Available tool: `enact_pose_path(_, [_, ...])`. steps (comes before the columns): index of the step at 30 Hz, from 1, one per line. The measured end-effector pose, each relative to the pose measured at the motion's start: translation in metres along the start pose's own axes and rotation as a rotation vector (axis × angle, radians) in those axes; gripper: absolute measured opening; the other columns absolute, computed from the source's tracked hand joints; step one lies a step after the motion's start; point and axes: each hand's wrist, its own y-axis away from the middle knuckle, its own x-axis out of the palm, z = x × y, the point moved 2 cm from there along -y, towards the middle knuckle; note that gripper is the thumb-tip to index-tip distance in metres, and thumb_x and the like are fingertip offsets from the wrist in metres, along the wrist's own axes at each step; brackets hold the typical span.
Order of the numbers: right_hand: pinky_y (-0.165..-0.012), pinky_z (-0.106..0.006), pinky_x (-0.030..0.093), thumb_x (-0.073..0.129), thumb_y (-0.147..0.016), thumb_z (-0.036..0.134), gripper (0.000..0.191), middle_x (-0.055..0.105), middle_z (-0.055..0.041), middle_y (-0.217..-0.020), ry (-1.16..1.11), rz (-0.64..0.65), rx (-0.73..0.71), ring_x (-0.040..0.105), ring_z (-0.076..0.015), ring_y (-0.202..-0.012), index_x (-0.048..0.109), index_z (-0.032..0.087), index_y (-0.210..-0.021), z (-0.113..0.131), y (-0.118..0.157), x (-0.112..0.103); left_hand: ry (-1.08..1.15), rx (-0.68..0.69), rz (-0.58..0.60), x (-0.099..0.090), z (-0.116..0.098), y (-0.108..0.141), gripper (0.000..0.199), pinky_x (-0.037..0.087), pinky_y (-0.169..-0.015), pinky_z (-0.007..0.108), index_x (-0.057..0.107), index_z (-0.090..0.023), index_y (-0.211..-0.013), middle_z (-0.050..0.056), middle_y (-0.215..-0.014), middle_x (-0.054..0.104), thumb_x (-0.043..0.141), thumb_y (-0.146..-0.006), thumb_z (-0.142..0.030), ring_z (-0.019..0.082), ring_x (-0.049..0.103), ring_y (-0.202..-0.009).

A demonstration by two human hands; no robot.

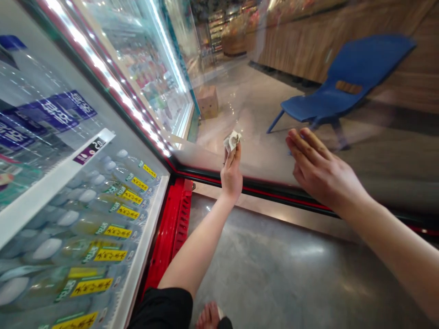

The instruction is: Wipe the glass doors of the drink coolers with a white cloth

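Left grip (232, 176) pinches what may be tissue (232, 140), fingertips partly hidden; right grip (318, 169) lies open against glass (262, 153).

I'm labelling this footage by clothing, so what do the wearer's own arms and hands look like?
Both the left hand and the right hand are bare, with no glove, ring or watch visible. A plain black sleeve ends around the left elbow. The right arm is uncovered up to the picture's edge; its sleeve, if any, is out of view.
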Motion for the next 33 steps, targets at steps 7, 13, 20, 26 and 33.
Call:
enact_pose_path(7, [-0.136,-0.036,0.027,0.060,-0.101,0.012,0.083,0.047,-0.0139,-0.169,0.032,0.012,-0.036,0.033,-0.0229,-0.162,0.022,0.009,-0.175,0.002,0.018,-0.027,-0.038,-0.043,0.008,0.005,0.010,0.020,0.088,0.030,-0.138,0.045,0.034,-0.037,-0.173,-0.002,-0.174,0.048,0.028,-0.097,0.007,0.020,0.035,-0.165])
enact_pose_path(13, [-0.130,-0.054,0.043,0.062,-0.102,0.016,0.091,0.044,-0.0142,-0.169,0.148,0.056,0.114,0.037,-0.0330,-0.158,0.010,0.018,-0.177,-0.012,0.053,-0.049,0.014,0.087,0.082,0.011,-0.010,0.010,0.086,0.027,-0.139,0.041,0.030,-0.046,-0.173,-0.009,-0.175,0.044,0.029,-0.102,0.004,0.021,0.031,-0.166])
enact_pose_path(20, [-0.123,-0.059,0.052,0.057,-0.103,0.014,0.089,0.048,-0.0128,-0.168,0.123,0.050,0.155,0.043,-0.0375,-0.157,0.009,0.022,-0.177,-0.019,0.059,-0.048,-0.226,0.223,0.040,0.017,-0.011,0.025,0.094,0.037,-0.136,0.042,0.013,-0.036,-0.177,0.000,-0.177,0.042,0.029,-0.098,0.011,0.022,0.037,-0.163])
enact_pose_path(26, [-0.121,-0.057,0.055,0.061,-0.100,0.011,0.094,0.050,-0.0144,-0.167,0.131,0.045,0.146,0.046,-0.0392,-0.156,0.009,0.020,-0.178,-0.018,0.058,-0.046,-0.278,0.292,0.178,0.030,-0.028,0.029,0.093,0.042,-0.133,0.037,0.010,-0.035,-0.177,0.001,-0.174,0.047,0.031,-0.099,0.010,0.024,0.036,-0.163])
enact_pose_path(33, [-0.125,-0.056,0.051,0.060,-0.099,0.009,0.096,0.050,-0.0136,-0.168,0.109,0.091,0.122,0.048,-0.0379,-0.156,0.006,0.019,-0.178,-0.024,0.059,-0.049,-0.294,0.305,0.105,0.019,-0.023,0.023,0.095,0.042,-0.133,0.039,0.009,-0.035,-0.177,0.001,-0.178,0.040,0.030,-0.098,0.012,0.023,0.033,-0.164])
